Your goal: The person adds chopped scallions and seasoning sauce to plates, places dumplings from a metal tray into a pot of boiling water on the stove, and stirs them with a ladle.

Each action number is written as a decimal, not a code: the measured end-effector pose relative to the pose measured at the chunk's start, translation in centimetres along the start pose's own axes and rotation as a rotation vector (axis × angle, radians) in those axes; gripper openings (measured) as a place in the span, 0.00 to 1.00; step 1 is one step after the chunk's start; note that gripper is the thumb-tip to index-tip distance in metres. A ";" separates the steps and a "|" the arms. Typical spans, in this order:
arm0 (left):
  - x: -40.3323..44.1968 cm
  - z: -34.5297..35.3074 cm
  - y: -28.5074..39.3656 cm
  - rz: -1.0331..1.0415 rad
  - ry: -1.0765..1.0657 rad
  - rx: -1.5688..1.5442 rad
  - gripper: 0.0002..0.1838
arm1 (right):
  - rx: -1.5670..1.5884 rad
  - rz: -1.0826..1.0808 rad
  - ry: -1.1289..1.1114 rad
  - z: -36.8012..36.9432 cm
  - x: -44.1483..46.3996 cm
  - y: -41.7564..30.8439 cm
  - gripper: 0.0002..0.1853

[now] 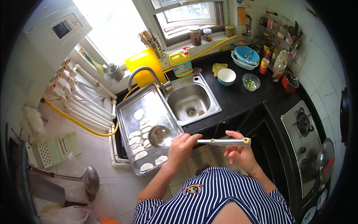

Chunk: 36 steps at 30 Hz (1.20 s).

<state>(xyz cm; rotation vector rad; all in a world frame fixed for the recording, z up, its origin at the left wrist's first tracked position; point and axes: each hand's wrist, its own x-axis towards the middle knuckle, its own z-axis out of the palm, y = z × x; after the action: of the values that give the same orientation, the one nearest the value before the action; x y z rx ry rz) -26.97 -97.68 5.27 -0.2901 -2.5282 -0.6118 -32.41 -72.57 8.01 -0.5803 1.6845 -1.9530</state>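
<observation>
My left hand (pixel 181 149) is wrapped round the handle of a metal ladle (pixel 160 136), near its bowl. The bowl hangs over a large metal tray (pixel 166 116) that holds several flat white dough pieces (pixel 139 114). To the right, my right hand (pixel 238 151) is beside the handle's far end, its fingers apart and partly curled. Whether it touches the handle is hard to tell.
Beyond the tray lies a steel sink (pixel 191 101) with a faucet (pixel 163 88). Bowls (pixel 226 76), a basin (pixel 247 56) and bottles (pixel 264 64) stand on the black counter. A gas stove (pixel 302 123) is at the right; a slotted spoon (pixel 90 180) is at lower left.
</observation>
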 end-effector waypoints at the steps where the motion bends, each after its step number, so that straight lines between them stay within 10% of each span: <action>1: -0.1 1.2 0.6 -0.002 -0.017 -0.032 0.17 | 0.069 -0.016 -0.006 -0.4 0.0 0.6 0.28; 12: -4.2 -0.3 1.8 0.100 -0.159 -0.294 0.21 | 0.333 0.004 0.659 -4.4 -4.0 3.4 0.17; 14: -6.5 -2.5 1.0 -0.004 -0.460 -0.158 0.13 | 0.307 -0.006 0.821 -5.7 -4.8 3.8 0.17; 18: -12.2 -5.1 -0.2 -0.259 -1.833 -0.077 0.20 | 0.293 -0.004 0.950 -7.4 -5.9 4.5 0.16; 25: -8.9 -6.3 2.6 -0.672 -1.583 -0.675 0.32 | 0.637 0.055 0.893 -2.7 -3.7 5.4 0.15; 36: -15.5 -0.4 -0.8 -0.373 -1.462 -1.020 0.33 | 0.483 0.124 0.729 -1.0 -6.1 5.1 0.12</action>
<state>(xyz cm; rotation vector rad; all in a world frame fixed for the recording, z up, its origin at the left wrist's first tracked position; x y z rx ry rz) -13.96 -99.84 -2.95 -0.8515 -3.2282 -2.5933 -27.77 -68.67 2.78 0.4582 1.4523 -2.5215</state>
